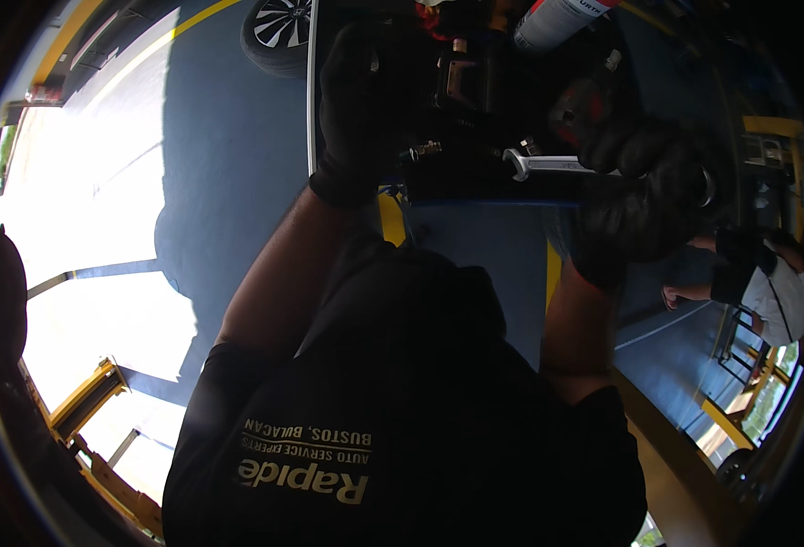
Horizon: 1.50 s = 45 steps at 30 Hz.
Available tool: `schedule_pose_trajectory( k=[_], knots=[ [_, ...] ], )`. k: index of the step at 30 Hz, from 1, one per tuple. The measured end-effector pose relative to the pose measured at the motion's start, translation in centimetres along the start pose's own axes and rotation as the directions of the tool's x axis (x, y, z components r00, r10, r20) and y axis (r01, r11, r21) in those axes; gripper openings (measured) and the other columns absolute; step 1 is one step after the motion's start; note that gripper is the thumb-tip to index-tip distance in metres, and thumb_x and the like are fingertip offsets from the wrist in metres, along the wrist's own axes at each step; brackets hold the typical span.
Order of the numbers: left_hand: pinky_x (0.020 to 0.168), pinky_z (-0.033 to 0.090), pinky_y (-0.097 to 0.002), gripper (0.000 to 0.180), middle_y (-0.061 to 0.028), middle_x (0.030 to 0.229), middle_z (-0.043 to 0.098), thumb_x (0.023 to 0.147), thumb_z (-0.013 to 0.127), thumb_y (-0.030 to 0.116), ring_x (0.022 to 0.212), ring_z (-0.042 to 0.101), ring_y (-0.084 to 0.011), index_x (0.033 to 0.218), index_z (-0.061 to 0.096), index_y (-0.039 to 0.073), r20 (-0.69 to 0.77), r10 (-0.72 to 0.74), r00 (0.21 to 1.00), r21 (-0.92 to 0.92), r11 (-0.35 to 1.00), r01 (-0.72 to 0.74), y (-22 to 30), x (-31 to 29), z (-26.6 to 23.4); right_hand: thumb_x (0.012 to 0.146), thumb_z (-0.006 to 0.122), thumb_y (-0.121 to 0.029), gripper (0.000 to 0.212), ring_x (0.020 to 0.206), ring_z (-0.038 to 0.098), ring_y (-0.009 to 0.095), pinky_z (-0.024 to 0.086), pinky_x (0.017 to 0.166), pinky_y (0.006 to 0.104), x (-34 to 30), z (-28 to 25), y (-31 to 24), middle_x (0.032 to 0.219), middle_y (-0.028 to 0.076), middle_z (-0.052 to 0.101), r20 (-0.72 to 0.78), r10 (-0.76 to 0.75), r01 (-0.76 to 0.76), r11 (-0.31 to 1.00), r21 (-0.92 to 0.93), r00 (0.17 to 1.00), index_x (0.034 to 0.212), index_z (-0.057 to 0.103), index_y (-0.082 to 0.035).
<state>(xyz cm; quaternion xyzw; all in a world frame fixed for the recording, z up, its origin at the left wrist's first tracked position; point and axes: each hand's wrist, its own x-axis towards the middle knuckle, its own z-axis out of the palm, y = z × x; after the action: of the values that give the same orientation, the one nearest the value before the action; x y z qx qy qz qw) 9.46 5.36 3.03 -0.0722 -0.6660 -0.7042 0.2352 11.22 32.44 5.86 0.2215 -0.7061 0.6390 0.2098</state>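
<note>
Both my hands wear black gloves and reach into dark vehicle parts [466,82] at the top of the view. My right hand [643,196] is closed around the shaft of a silver open-ended wrench [548,165], whose jaw points left toward a small brass-tipped fitting [425,149]. My left hand [352,109] rests against the dark parts just left of that fitting, with its fingers lost in shadow. My black shirt fills the lower middle of the picture.
A car wheel with a silver alloy rim [279,32] sits at top left on a blue floor [228,137] with yellow lines. A white-and-red cylinder [557,18] is at top centre. Another person in a white shirt [776,287] is at right. Yellow metal framing [92,401] stands lower left.
</note>
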Motion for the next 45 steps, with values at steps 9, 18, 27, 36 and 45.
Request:
schedule_pose_trajectory(
  k=[9,18,27,36,45],
  knots=[
    [0.046,0.03,-0.0254,0.034,0.0088,0.063,0.039,0.109,0.047,0.048,0.051,0.038,-0.0061,0.087,0.054,0.022,0.095,-0.425,0.9,-0.702,0.613,0.364,-0.1,3.7,1.1,0.101,0.061,-0.024,0.029,0.108,0.064,0.03,0.057,0.087,0.0398,-1.0,9.2,1.8,0.12,0.014,0.061,0.234,0.005,-0.057,0.974,0.219,0.972,0.123,0.062,-0.006],
    [0.092,0.05,-0.0311,0.043,-0.0053,0.12,0.058,0.111,0.045,0.033,0.107,0.057,-0.0132,0.144,0.048,0.005,0.084,-0.361,0.929,-0.553,0.758,0.345,-3.5,4.1,0.3,0.1,0.062,-0.026,0.026,0.102,0.063,0.029,0.056,0.082,0.0389,-2.7,10.1,0.2,0.114,0.014,0.061,0.336,-0.108,0.035,0.976,0.216,0.936,0.118,0.062,-0.007],
    [0.118,0.036,-0.0355,0.055,-0.0096,0.151,0.048,0.113,0.038,0.035,0.14,0.047,-0.0206,0.156,0.035,0.001,0.019,-0.135,0.991,-0.615,0.78,0.118,-3.7,6.2,0.8,0.099,0.063,-0.029,0.025,0.096,0.063,0.028,0.055,0.077,0.038,-4.1,8.8,-1.5,0.108,0.013,0.061,0.44,-0.264,0.142,0.947,0.289,0.858,0.114,0.062,-0.008],
    [0.109,0.046,-0.0375,0.053,-0.0123,0.138,0.06,0.112,0.043,0.033,0.127,0.059,-0.0228,0.154,0.041,0.001,0.053,-0.363,0.93,-0.787,0.558,0.262,-1.6,5.8,1.5,0.099,0.064,-0.031,0.024,0.09,0.063,0.027,0.055,0.073,0.0371,-3.8,9.2,-1.6,0.101,0.012,0.062,0.414,-0.274,0.143,0.936,0.321,0.868,0.109,0.062,-0.009],
    [0.076,0.054,-0.0401,0.051,-0.0199,0.107,0.07,0.099,0.059,0.007,0.083,0.067,-0.0297,0.147,0.045,-0.004,0.082,0.521,0.849,0.384,0.77,-0.51,-6.1,2.1,1.7,0.098,0.064,-0.033,0.024,0.084,0.063,0.026,0.054,0.068,0.0362,-1.2,9.4,0.4,0.095,0.011,0.062,0.296,-0.134,0.038,0.95,0.31,0.946,0.104,0.062,-0.01]
  ],
)
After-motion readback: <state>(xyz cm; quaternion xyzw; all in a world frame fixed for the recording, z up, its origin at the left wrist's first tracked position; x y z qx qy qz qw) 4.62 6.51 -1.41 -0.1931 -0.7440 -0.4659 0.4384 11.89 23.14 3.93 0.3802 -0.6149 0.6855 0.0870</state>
